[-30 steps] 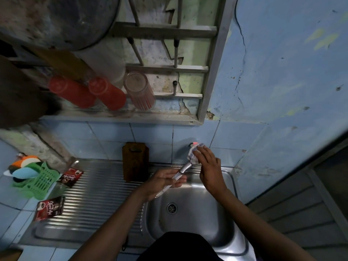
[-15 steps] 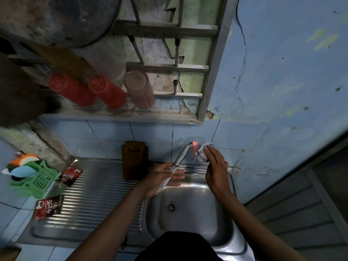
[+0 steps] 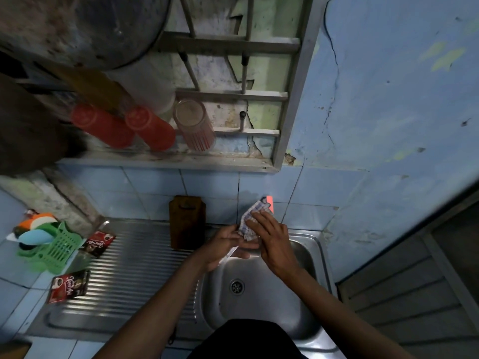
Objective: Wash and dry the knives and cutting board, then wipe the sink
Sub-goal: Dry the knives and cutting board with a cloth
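Knife slants handle-down toward the left hand gripping it, right hand pressing checked cloth over its far end.

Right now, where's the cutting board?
In the head view the cutting board stands upright against the blue tiled wall at the back of the ribbed drainboard, just left of the sink basin and of the left hand.

The sink is stainless steel, smooth and softly glossy in the bowl — its drainboard to the left ribbed and shiny. The checked cloth looks woven and matt. Against the far tiles, which are glazed, leans a dark wooden cutting board — matt. The green basket is plastic; the two sachets are glossy foil.
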